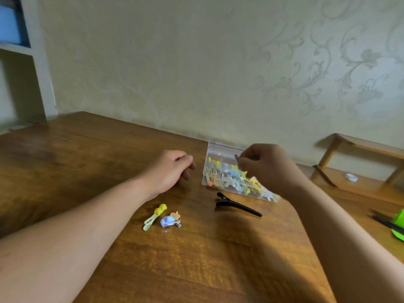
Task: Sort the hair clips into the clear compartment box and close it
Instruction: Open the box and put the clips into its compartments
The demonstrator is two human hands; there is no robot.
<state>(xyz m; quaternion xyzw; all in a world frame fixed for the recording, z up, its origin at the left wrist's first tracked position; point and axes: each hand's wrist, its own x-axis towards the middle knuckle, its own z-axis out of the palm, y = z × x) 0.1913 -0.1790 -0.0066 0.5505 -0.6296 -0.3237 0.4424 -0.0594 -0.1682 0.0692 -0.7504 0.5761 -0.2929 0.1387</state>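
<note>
- Clear box (213, 149) stands open toward the far right of the table (87, 160). Its lid is raised at the back, and its compartments already hold a jumble of yellow, blue and peach clips.
- Right hand (269, 167) hangs directly over the box, with thumb and fingers pinched tight on a grey clip (237, 158). Only the clip's tip pokes out, so its shape is hard to make out.
- To my eye the step in hand is the drop. The pinched clip is above the rear compartments, so it should only need lowering and letting go.
- Black clip (238, 205) lies on the table just in front of the box and apart from it.
- Its long axis runs from the fat hinged end at the left, nearer the box, to the thin tip at the right, nearer the person. That puts it roughly along the box's front wall.
- It sits beside the right forearm, and the right hand is clearly the closer one to fetch it.
- Yellow clip (155, 216), blue clip (168, 221) and peach clip (175, 214) huddle together nearer the person, beside the left forearm and well apart from the box.
- Left hand (172, 169) rests on the table just left of the box, fingers loosely curled and holding nothing. It is the nearer hand for that huddle.
- Out at the right edge are a green object (399, 224) and a white cap (351, 177) on a low wooden ledge.
</note>
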